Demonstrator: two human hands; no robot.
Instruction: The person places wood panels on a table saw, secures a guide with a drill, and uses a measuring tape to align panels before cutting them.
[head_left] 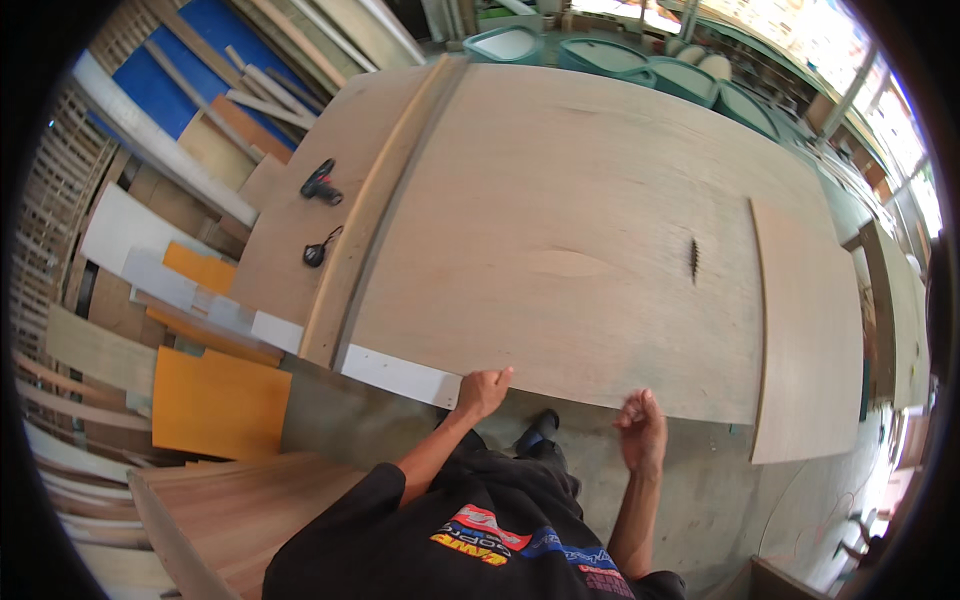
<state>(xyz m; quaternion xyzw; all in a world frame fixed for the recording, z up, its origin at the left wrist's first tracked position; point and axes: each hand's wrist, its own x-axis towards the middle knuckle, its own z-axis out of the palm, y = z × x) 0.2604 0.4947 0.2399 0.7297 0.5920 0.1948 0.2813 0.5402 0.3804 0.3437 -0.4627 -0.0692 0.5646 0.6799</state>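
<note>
A large plywood sheet (pixel 600 180) lies flat in front of me. My left hand (pixel 484 394) is closed at the sheet's near edge, beside the right end of a white strip (pixel 400 374). Whether its curled fingers grip the edge or something small is hidden. Further right, my right hand (pixel 641 425) is raised just off the same edge, its fingers curled in and a little blurred; anything inside them is too small to make out. A long wooden bar (pixel 385 205) runs across the sheet, left of both hands.
Left of the bar lie a cordless drill (pixel 322 184) and a small black tool or battery (pixel 316 252). A narrower plywood panel (pixel 808 340) lies at the right. Offcuts, including an orange board (pixel 220 402), crowd the left. Green-rimmed tubs (pixel 603 58) stand at the back.
</note>
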